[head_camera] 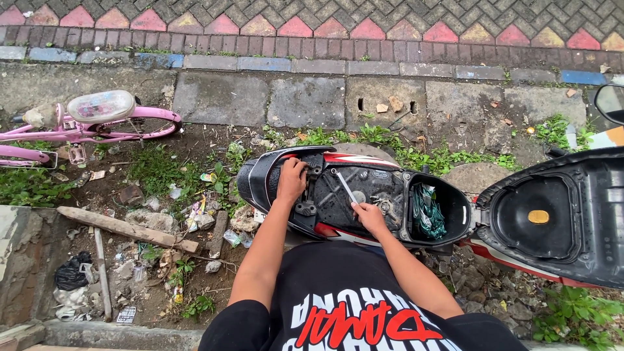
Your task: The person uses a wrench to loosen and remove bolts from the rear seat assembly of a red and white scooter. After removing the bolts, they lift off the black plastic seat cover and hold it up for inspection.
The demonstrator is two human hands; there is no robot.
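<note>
Head view, from the left: a pink bicycle (97,123) lies on the dirt. My left hand (291,179) clamps the rear edge of the scooter (364,188), whose seat (552,214) is flipped open. My right hand (369,214) grasps a screwdriver (346,187), its tip in the engine bay. A green cloth (428,211) sits in the storage tub.

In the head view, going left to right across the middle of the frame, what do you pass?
Pink bicycle → wooden plank → left hand on the scooter's rear body → right hand holding a thin metal tool → green cloth in the storage bin → raised seat underside.
</note>
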